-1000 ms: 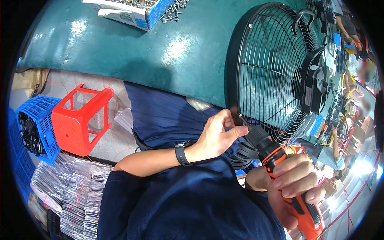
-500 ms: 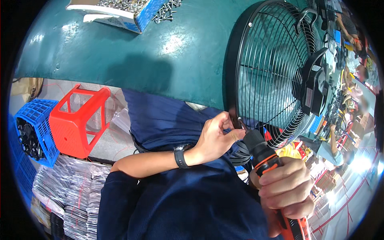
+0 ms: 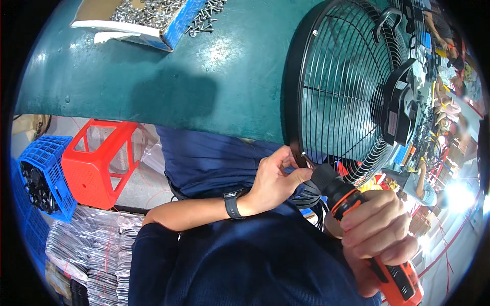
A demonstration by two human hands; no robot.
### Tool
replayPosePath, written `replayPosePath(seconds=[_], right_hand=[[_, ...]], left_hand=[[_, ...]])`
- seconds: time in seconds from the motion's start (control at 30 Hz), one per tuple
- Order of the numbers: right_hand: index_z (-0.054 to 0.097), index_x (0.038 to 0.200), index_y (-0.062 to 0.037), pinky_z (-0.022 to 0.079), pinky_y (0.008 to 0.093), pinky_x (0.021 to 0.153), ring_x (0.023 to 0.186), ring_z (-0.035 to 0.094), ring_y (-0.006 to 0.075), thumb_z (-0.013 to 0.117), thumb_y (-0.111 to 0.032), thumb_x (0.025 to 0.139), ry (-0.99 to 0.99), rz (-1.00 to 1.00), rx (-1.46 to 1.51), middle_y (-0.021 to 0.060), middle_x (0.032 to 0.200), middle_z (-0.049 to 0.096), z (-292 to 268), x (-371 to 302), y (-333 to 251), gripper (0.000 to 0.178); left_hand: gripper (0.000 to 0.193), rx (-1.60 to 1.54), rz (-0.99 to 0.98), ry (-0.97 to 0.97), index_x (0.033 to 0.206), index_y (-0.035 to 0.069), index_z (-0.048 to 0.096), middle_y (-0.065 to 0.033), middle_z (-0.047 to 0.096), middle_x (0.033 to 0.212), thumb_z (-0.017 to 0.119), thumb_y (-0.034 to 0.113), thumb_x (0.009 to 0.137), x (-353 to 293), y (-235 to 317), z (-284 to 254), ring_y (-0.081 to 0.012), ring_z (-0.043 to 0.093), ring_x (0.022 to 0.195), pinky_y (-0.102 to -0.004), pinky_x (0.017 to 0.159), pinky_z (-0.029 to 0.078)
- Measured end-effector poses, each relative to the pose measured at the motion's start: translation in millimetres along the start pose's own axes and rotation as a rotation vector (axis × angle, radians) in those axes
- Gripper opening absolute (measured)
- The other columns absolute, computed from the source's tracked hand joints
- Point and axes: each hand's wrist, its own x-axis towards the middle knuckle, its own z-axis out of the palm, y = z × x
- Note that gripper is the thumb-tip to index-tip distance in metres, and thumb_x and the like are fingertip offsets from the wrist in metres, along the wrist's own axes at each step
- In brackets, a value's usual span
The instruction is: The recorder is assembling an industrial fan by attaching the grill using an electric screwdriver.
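Well, far to the left of the fan point(image 3: 347, 92) and lower than it, a blue plastic crate point(image 3: 62, 178) holds black parts too small to tell apart. Closer to the fan comes a red plastic stool point(image 3: 84, 178), and below the stool, on the fan's lower left, are stacks wrapped in clear plastic point(image 3: 99, 250). A green worktop point(image 3: 102, 79) stretches left from the fan; on it, up and left of the fan, sits an open cardboard box point(image 3: 172, 35) full of screws point(image 3: 148, 14), with loose screws point(image 3: 204, 21) spilled on its fan side. Left and below the fan, a dark wristwatch point(image 3: 233, 204) circles the left wrist. The left hand point(image 3: 278, 178) is at the lower end of the fan's black rim, thumb and forefinger close together there; whether they pinch anything cannot be told. The fan itself is at the worktop's right, its lower rim out past the near edge, wire guard and black motor housing point(image 3: 400, 109) to the right of that rim. Just below the fan, an orange-and-black power drill point(image 3: 342, 196) points its nose at the rim, right-hand point(image 3: 377, 224) fingers wrapped firmly round it. Right of the fan, co-workers point(image 3: 421, 188) appear small.
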Motion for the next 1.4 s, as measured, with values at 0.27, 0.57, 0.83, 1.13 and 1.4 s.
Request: replayPosePath(seconds=[0.27, 0.57, 0.83, 1.13, 1.4], right_hand=[[0.051, 0.098, -0.002, 0.049, 0.0265, 0.043, 0.045, 0.056, 0.0145, 0.074, -0.039, 0.075, 0.101, -0.009, -0.118, 0.005, 0.065, 0.06, 7.1, 1.9, 2.1, 0.049], [0.044, 0.11, -0.004, 0.053, 0.0362, 0.054, 0.06, 0.061, 0.0209, 0.07, -0.049, 0.08, 0.317, -0.038, 0.016, 0.0072, 0.075, 0.058, -19.3, -23.5, -22.5, 0.06], [0.046, 0.11, -0.002, 0.048, 0.0331, 0.053, 0.057, 0.055, 0.0178, 0.065, -0.051, 0.08, 0.454, -0.2, -0.245, 0.0061, 0.071, 0.053, -46.0, -84.2, -82.6, 0.061], [0.047, 0.113, 0.0015, 0.046, 0.0416, 0.063, 0.063, 0.053, 0.0239, 0.053, -0.046, 0.086, 0.789, -0.288, -0.397, 0.0117, 0.076, 0.051, -63.6, -160.4, -110.8, 0.055], [0.049, 0.114, 0.0019, 0.043, 0.0398, 0.063, 0.064, 0.05, 0.0222, 0.053, -0.045, 0.086, 0.823, -0.284, -0.357, 0.0116, 0.076, 0.05, -68.9, -196.3, -112.6, 0.055]], left_hand=[[0.018, -0.038, -0.015, 0.064, 0.093, 0.001, 0.055, -0.0032, 0.064, 0.086, 0.069, 0.004, 0.083, 4.1, 9.5, 6.2, -0.0072, 0.057, 0.08, -0.0238, 0.071, 0.047], [0.025, -0.125, 0.041, -0.053, 0.107, -0.003, 0.051, -0.0116, 0.062, 0.102, 0.052, 0.02, 0.098, 5.6, 9.0, -7.4, -0.0185, 0.063, 0.094, -0.0342, 0.081, 0.056], [0.054, -0.057, -0.054, -0.035, 0.103, -0.008, 0.056, -0.0225, 0.066, 0.093, 0.037, 0.042, 0.1, 14.4, 35.0, -15.7, -0.0308, 0.068, 0.084, -0.0391, 0.072, 0.058], [0.038, -0.064, -0.026, -0.139, 0.129, 0.007, 0.042, -0.021, 0.052, 0.129, 0.044, 0.03, 0.099, -24.9, 22.9, -6.9, -0.033, 0.054, 0.117, -0.0477, 0.1, 0.043], [0.03, 0.128, -0.015, -0.074, 0.119, 0.0, 0.046, -0.0171, 0.063, 0.111, 0.054, 0.019, 0.096, -8.4, 30.6, -3.7, -0.0323, 0.064, 0.102, -0.0416, 0.086, 0.056]])
